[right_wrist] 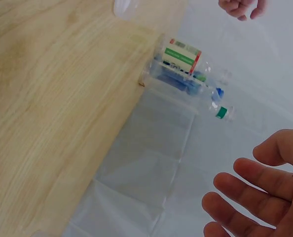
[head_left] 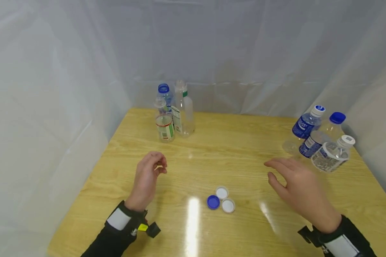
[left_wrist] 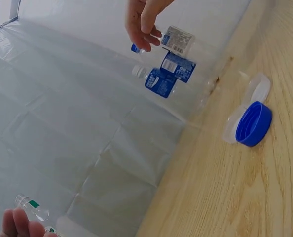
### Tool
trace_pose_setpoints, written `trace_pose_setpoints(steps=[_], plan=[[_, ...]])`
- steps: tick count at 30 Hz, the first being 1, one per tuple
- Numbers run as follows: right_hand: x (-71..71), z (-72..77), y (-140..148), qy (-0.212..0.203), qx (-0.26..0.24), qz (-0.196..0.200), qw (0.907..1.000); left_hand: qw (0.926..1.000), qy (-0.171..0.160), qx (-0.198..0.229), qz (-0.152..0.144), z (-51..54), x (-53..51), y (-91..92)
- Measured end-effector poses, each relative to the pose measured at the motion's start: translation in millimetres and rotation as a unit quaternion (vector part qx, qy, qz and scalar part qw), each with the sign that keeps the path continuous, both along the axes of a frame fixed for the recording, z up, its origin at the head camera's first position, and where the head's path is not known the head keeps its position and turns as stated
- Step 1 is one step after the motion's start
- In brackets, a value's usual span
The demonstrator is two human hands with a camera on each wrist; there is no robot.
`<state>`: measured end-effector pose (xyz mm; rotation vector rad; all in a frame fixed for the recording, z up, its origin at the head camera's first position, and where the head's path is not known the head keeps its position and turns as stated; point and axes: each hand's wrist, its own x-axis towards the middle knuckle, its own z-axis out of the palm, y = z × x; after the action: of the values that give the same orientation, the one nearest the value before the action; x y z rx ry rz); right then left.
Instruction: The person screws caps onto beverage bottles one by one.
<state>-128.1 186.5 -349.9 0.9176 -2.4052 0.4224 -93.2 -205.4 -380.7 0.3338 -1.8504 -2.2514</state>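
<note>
The left hand (head_left: 147,178) is held above the surface (head_left: 244,142) with its fingers loosely bent and nothing in its grasp; the right hand (head_left: 300,185), also empty, has its fingers spread and relaxed, the thumb apart from them. Between the 2 hands, nearer the person, 3 caps lie close together on the surface: a blue cap (head_left: 213,202), a far white cap (head_left: 221,193) and a near white cap (head_left: 228,206). Beyond the left hand, and apart from it, 3 bottles stand in a cluster: a small labelled bottle (head_left: 165,127) in front, a blue-necked bottle (head_left: 164,93) behind it, and a green-banded bottle (head_left: 187,110) to their right. Just past the right hand stand 3 more: a white-capped bottle (head_left: 303,125) with a blue label, a blue-capped bottle (head_left: 312,142) in the middle, and a grey-labelled bottle (head_left: 331,157) with a white cap, nearest that hand. Pale plastic sheeting (head_left: 212,53) hangs behind the surface and along both sides.
</note>
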Motion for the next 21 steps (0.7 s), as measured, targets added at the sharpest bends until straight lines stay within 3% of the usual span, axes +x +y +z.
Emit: trace_pose_setpoints(steps=[9, 14, 21], plan=[[2.7, -9.6, -3.6, -0.039, 0.01, -0.01, 0.9991, 0.9946, -0.024, -0.096, 0.031, 5.1, -27.8, -14.0], [3.7, -17.0, -7.7, -0.037, 0.013, -0.001, 0.9992, 0.9842, -0.022, -0.169, 0.049, 5.8, -46.4, -23.5], [5.5, -26.1, -13.5, -0.068, 0.011, 0.006, 0.9976, 0.97, -0.011, -0.233, 0.07, 6.4, -77.4, -36.9]])
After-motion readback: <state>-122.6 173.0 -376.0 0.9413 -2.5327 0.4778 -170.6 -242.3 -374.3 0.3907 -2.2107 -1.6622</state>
